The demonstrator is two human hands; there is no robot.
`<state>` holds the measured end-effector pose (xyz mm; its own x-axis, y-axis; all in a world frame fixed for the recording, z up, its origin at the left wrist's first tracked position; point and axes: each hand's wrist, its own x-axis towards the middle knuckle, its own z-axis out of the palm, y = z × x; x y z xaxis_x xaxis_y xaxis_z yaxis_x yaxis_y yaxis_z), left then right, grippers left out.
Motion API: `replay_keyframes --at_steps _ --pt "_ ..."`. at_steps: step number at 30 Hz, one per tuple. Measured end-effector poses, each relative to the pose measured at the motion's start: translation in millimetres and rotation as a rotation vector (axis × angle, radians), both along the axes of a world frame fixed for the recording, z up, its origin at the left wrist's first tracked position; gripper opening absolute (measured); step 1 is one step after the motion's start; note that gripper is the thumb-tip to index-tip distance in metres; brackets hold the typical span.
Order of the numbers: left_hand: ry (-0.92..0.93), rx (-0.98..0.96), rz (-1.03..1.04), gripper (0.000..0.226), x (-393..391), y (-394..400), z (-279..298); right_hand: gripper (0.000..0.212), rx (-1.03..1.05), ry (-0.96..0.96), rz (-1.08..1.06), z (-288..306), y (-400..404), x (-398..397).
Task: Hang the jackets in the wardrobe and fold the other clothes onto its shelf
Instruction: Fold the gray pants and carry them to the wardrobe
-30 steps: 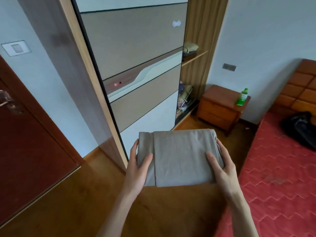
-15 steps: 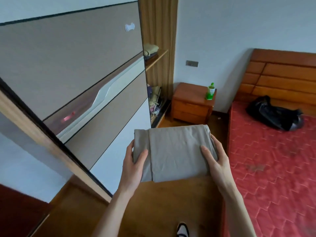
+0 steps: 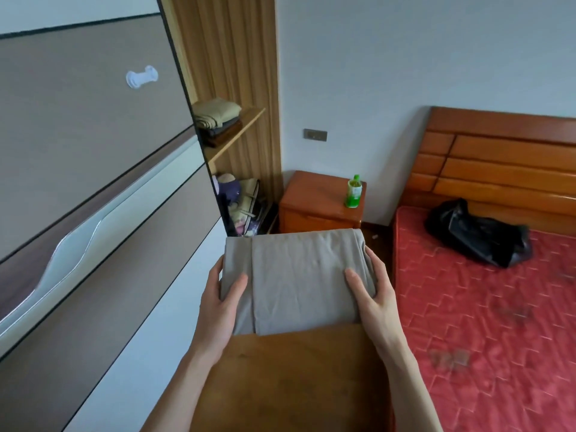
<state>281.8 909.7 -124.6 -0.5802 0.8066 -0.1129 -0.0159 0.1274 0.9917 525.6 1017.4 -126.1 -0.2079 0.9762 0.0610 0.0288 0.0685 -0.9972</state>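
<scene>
Ideally, both hands, left (image 3: 218,302) and right (image 3: 375,294), gripping the folded grey garment (image 3: 296,279), keep it level onto the shelf (image 3: 240,132) stack.

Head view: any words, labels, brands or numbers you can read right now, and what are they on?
No text can be read.
Green plastic bottle on the wooden nightstand: its label is too small and blurred to read.
Red mattress: one blurred patch, nothing readable.
Folded grey cloth, gripped by left hand and right hand: no print showing.
</scene>
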Motion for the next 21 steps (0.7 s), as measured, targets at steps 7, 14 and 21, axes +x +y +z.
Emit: replay_keyframes --at_steps 7,14,21 --pt "-0.01 0.006 0.025 0.05 -34 102 6 0.056 0.017 0.011 0.01 11 107 -38" --pt "0.027 0.024 0.057 0.077 -97 208 -5 0.062 0.019 0.008 0.027 6 213 -101" --pt "-0.024 0.065 0.042 0.054 -180 332 5 0.063 0.039 0.009 -0.013 19 328 -183"
